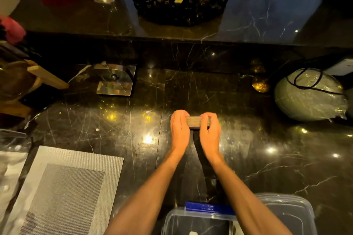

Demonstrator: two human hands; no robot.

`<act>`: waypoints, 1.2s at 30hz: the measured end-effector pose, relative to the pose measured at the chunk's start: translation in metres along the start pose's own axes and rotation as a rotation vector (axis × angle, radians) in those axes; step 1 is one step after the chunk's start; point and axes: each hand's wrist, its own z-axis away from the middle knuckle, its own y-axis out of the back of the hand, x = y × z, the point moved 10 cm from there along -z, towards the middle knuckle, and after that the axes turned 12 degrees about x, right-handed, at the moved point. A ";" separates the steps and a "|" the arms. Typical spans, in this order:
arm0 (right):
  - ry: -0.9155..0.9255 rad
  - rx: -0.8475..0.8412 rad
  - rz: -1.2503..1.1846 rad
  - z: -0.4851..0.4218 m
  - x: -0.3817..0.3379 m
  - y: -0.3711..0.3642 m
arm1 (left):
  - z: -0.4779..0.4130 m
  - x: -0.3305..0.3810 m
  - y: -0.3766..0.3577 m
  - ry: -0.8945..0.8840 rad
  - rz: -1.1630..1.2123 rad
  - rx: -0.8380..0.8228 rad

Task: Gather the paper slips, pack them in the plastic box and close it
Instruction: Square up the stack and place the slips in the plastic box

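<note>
We see one dark marble counter (248, 158), its far edge rising in a step to a higher shelf (267, 25); the broad polished stretch around our hands lies open on both sides. At the lower left lies one grey woven placemat (63, 187). At the bottom edge sits one clear plastic box (191, 223) with a blue clip (209, 208), open, and one clear lid (292, 213) just beside it on the right. Far right rests one round wrapped object (309, 95). Our two hands meet mid-counter: the left hand (179, 129) and right hand (209, 131) both curl closed on the ends of one stack of paper slips (194, 121), squeezed between them, well apart from the box.
</note>
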 end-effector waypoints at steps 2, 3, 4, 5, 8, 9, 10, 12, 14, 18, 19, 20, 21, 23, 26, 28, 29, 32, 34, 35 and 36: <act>0.002 0.001 0.010 0.009 0.001 0.003 | 0.009 -0.004 0.003 0.011 -0.004 -0.031; -0.012 0.000 0.019 0.014 0.001 0.006 | 0.011 -0.005 0.004 0.019 -0.009 -0.041; -0.033 0.002 0.024 0.016 0.000 0.008 | 0.012 -0.002 0.004 0.029 -0.018 -0.042; -0.066 0.004 0.026 0.017 -0.003 0.010 | 0.011 0.002 0.005 0.043 -0.026 -0.036; -0.248 -0.036 0.071 0.019 -0.011 0.013 | 0.010 0.018 0.013 0.026 -0.164 -0.010; -0.307 -0.098 0.139 0.026 -0.014 0.013 | 0.012 0.020 0.020 0.013 -0.242 0.006; -0.338 -0.182 0.213 0.036 -0.021 0.015 | 0.014 0.020 0.031 0.016 -0.309 0.018; -0.328 -0.361 0.235 0.061 -0.042 0.025 | 0.020 0.019 0.049 0.046 -0.381 -0.044; -0.357 -0.593 0.152 0.099 -0.061 0.037 | 0.034 0.026 0.056 -0.006 -0.444 -0.245; -0.520 -0.878 0.067 0.176 -0.068 0.065 | 0.090 0.060 0.061 -0.336 -0.654 -0.591; -0.539 -0.864 0.001 0.190 -0.072 0.071 | 0.109 0.069 0.062 -0.422 -0.696 -0.633; -0.543 -0.839 -0.048 0.200 -0.074 0.075 | 0.126 0.076 0.062 -0.516 -0.737 -0.662; -0.544 -0.811 -0.068 0.211 -0.076 0.081 | 0.143 0.083 0.062 -0.604 -0.774 -0.679; -0.554 -0.760 -0.073 0.232 -0.076 0.096 | 0.170 0.089 0.065 -0.690 -0.809 -0.690; -0.574 -0.741 -0.064 0.263 -0.073 0.116 | 0.196 0.094 0.075 -0.702 -0.785 -0.667; -0.587 -0.693 -0.060 0.277 -0.066 0.128 | 0.213 0.097 0.081 -0.702 -0.753 -0.649; -0.595 -0.661 -0.062 0.281 -0.062 0.133 | 0.219 0.097 0.084 -0.685 -0.745 -0.635; -0.642 -0.564 -0.090 0.285 -0.049 0.149 | 0.225 0.090 0.104 -0.475 -0.663 -0.548; -0.692 -0.488 -0.132 0.284 -0.042 0.162 | 0.228 0.073 0.123 -0.195 -0.467 -0.497; -0.712 -0.454 -0.155 0.283 -0.040 0.168 | 0.233 0.061 0.132 -0.052 -0.344 -0.489; -0.720 -0.427 -0.168 0.282 -0.038 0.173 | 0.242 0.049 0.137 0.081 -0.228 -0.504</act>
